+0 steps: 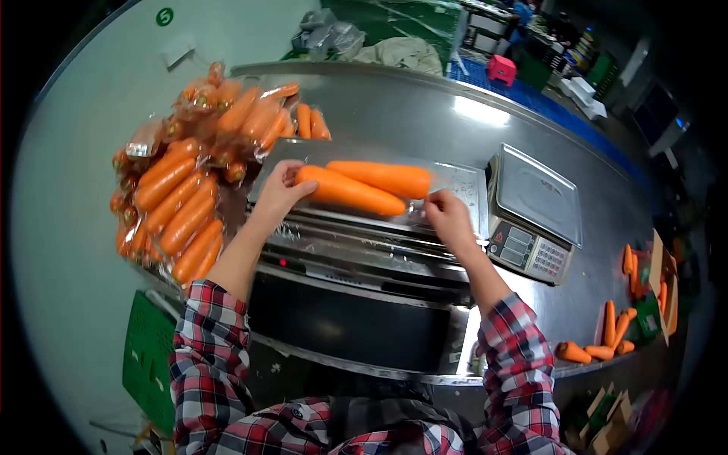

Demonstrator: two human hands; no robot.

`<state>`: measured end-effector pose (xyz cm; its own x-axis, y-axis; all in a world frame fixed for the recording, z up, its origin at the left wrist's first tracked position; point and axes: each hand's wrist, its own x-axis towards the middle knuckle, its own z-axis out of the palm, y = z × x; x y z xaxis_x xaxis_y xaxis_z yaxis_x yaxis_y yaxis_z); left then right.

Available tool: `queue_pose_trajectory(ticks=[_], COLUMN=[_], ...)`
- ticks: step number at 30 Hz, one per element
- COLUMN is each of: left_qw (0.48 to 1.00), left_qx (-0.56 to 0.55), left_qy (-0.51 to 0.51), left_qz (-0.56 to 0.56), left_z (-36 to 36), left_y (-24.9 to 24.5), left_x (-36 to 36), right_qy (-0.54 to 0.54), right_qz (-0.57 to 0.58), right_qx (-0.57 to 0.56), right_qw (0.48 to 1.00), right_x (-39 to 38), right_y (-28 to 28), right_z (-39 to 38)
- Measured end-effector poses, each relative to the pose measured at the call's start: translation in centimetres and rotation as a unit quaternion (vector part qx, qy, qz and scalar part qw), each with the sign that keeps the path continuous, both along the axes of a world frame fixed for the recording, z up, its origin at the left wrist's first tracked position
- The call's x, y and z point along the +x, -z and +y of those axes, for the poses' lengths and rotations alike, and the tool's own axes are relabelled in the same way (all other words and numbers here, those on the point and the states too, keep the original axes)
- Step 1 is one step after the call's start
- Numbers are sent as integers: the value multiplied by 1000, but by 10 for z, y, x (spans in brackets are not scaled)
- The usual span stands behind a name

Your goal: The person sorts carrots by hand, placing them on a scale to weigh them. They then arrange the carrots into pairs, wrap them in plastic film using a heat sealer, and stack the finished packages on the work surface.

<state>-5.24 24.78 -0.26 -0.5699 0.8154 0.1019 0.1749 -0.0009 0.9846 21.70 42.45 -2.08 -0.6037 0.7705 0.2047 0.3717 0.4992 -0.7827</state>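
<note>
Two large carrots [356, 189] lie side by side over a metal-topped machine that looks like a sealer [364, 254]. Clear plastic film shows around their right end. My left hand [284, 188] is closed at the left end of the carrots, its thumb on the nearer one. To the right, my right hand [447, 216] is pinched at the edge of the clear plastic bag [434, 186], just beyond the carrot tips. Its fingertips are partly hidden.
Bagged carrots [178, 197] are piled at the left by the wall. A digital scale [535, 212] stands right of the machine. Loose carrots [607, 337] lie near an open cardboard box [663, 284] at far right. A green crate [148, 364] is at lower left.
</note>
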Motion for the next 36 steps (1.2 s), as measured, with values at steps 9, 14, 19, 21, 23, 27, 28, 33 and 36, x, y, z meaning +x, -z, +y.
queue_pose_trajectory(ticks=[9, 14, 19, 21, 23, 27, 28, 33, 36], left_qw=[922, 816, 749, 752, 776, 854, 894, 882, 852], left_qx=[-67, -137, -163, -161, -154, -147, -136, -27, 67], left_qy=[-47, -94, -175, -150, -129, -109, -107, 37, 73], left_qz=[378, 554, 618, 622, 598, 487, 414, -469, -514], left_z=[-68, -113, -104, -104, -101, -85, -83, -90, -92], left_y=[12, 16, 4, 4, 10, 40, 40, -11, -64], left_x=[-33, -24, -16, -14, -10, -26, -29, -45, -47], right_qy=[120, 91, 84, 74, 61, 4, -6, -38, -59], right_qz=[-91, -222, -210, -191, -147, -153, -155, -202, 208], right_qx=[74, 318, 295, 265, 243, 317, 357, -83, -411], right_qw=[986, 917, 928, 942, 957, 936, 921, 975, 885], right_x=[47, 73, 29, 26, 22, 24, 25, 33, 50], right_y=[-31, -4, -11, -3, -5, -9, -13, -68, -90], right_z=[-57, -84, -103, -98, -98, -92, -91, -90, -79])
